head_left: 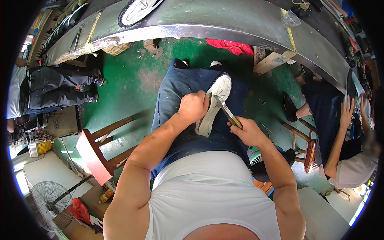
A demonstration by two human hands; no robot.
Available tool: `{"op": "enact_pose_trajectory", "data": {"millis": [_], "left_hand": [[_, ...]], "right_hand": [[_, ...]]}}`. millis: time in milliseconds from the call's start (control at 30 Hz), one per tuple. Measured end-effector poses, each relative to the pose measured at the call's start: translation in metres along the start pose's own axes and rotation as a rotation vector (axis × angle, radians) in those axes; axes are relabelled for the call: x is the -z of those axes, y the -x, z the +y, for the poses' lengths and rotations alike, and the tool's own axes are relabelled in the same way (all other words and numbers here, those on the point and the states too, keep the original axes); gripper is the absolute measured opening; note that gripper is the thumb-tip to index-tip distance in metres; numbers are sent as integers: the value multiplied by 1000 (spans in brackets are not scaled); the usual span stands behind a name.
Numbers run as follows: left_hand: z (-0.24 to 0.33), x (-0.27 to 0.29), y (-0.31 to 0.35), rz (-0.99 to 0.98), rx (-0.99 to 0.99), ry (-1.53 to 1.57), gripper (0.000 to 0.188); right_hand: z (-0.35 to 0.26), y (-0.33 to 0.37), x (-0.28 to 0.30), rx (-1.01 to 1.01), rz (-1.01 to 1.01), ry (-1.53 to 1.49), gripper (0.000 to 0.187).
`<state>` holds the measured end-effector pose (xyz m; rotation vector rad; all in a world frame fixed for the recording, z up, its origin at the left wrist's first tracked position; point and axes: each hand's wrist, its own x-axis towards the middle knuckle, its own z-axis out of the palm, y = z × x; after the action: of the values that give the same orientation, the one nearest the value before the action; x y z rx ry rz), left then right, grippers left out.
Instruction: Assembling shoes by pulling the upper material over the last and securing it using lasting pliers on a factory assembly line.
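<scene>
Across my thighs lies an upturned shoe (205, 123), its pale underside facing up and its toe pointing away from me. My left hand (193, 107) is closed on the shoe's left edge near the middle; its fingertips are partly hidden. In my right hand (250, 131) is a pair of pliers (225, 108) with a metal head and yellowish-brown handles. The head of the pliers touches the shoe's underside near its right edge, just right of my left hand. Whether the jaws grip any material cannot be made out.
A long metal-topped workbench (188, 20) runs ahead, with another upturned shoe (138, 12) on it. Wooden stools (94, 158) stand at both sides. Co-workers sit or stand left (56, 90) and right (348, 160). A fan (50, 204) is at lower left.
</scene>
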<state>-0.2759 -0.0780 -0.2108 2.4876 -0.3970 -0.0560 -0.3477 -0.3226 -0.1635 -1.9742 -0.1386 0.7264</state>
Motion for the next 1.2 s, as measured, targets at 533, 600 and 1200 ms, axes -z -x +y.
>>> {"op": "enact_pose_trajectory", "data": {"millis": [533,600,1200], "left_hand": [[27,-1,13,46,-234,-34,26],[25,12,7,25,-190,-30,29],[-11,-2,-2,-278,796,1692,67]], "right_hand": [[-51,-16,56,-463,-365,-333,27],[-63,-30,72,-514,-435,-163,27],[-46,-50,6,-54,-65,404,32]]}}
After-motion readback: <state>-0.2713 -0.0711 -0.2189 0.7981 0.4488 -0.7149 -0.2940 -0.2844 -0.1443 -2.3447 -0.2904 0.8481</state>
